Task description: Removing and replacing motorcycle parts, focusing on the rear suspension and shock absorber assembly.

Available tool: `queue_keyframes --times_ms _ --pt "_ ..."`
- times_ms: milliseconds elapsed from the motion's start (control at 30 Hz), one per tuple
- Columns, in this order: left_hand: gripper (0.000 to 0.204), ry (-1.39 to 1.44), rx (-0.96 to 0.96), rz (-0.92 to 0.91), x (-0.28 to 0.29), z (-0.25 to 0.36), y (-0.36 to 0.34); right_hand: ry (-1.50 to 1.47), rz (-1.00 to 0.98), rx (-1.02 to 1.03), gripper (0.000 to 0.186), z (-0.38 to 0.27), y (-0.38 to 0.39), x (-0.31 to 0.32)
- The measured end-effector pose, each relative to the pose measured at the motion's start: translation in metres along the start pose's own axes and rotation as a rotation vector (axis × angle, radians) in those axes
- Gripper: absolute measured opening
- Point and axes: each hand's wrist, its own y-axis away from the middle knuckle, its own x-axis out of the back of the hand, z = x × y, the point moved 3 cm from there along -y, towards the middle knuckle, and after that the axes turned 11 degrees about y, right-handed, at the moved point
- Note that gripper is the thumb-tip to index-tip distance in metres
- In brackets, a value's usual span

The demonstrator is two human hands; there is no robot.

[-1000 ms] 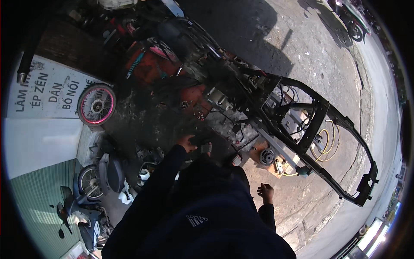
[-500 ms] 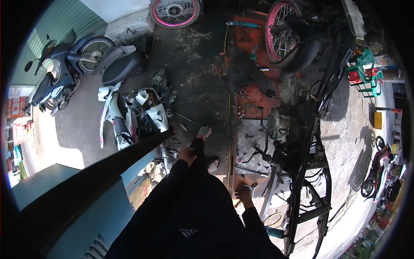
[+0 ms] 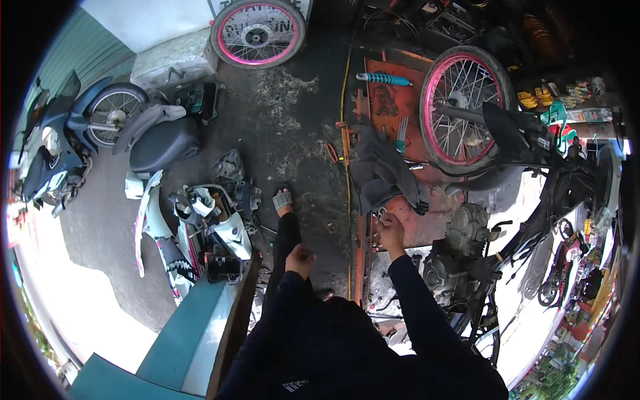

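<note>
Head view: two bare hands reach forward from dark sleeves. Two pink-rimmed wheels are in sight, a leaning wheel (image 3: pixel 257 37) at the far wall and a front wheel (image 3: pixel 460 100) by a stripped motorcycle frame (image 3: pixel 533 217). Also on the right are one engine (image 3: pixel 467 230), one teal shock absorber (image 3: pixel 383 79), one teal-handled tool (image 3: pixel 402 137) and one dark cloth (image 3: pixel 383 173). On the left are one parked motorcycle (image 3: pixel 60 150), one black seat (image 3: pixel 167 147) and white fairing parts (image 3: pixel 233 233), heaped too closely to count. One sandalled foot (image 3: pixel 283 202) shows ahead of the left hand (image 3: pixel 301 261).

The right hand (image 3: pixel 390 233) has its thumb and fingers bent toward each other, the grip nearly together, right at some small metal pieces (image 3: pixel 380 213); I cannot tell whether it is clamped on one or only near them. The left hand's fingers curl inward above the trouser leg, well apart from the right; how tightly that grip closes I cannot tell.

The metal pieces look silvery and irregular, too small and blurred to count. They appear at the left edge of the red board (image 3: pixel 420 223), just beside the cloth's near end.
</note>
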Motion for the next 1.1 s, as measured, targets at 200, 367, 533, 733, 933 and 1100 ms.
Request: queue_keyframes --times_ms 200,367,533,733,933,1100 --pt "0.05 -0.003 0.098 -0.499 -0.091 0.102 -0.076 0.636 0.634 -0.05 0.037 0.085 -0.207 0.052" --pt "0.051 -0.062 0.208 -0.668 -0.125 0.159 -0.158 0.511 0.402 -0.216 0.03 0.052 -0.19 0.036" --pt "0.053 0.336 0.811 -0.641 -0.226 0.232 -0.224 -0.017 0.063 -0.149 0.027 -0.146 -0.144 0.088" --pt "0.045 0.059 0.693 -0.803 -0.286 0.314 -0.264 -0.73 0.6 -0.833 0.026 -0.211 -0.151 0.115" --pt "0.037 -0.89 0.356 -1.358 -0.275 0.395 -0.295 -1.548 0.221 -0.751 0.033 -0.174 -0.177 0.009" --pt "0.055 -1.209 -0.236 -0.928 -0.362 0.399 -0.47 -1.823 0.724 -0.928 0.041 -0.184 -0.171 0.01"
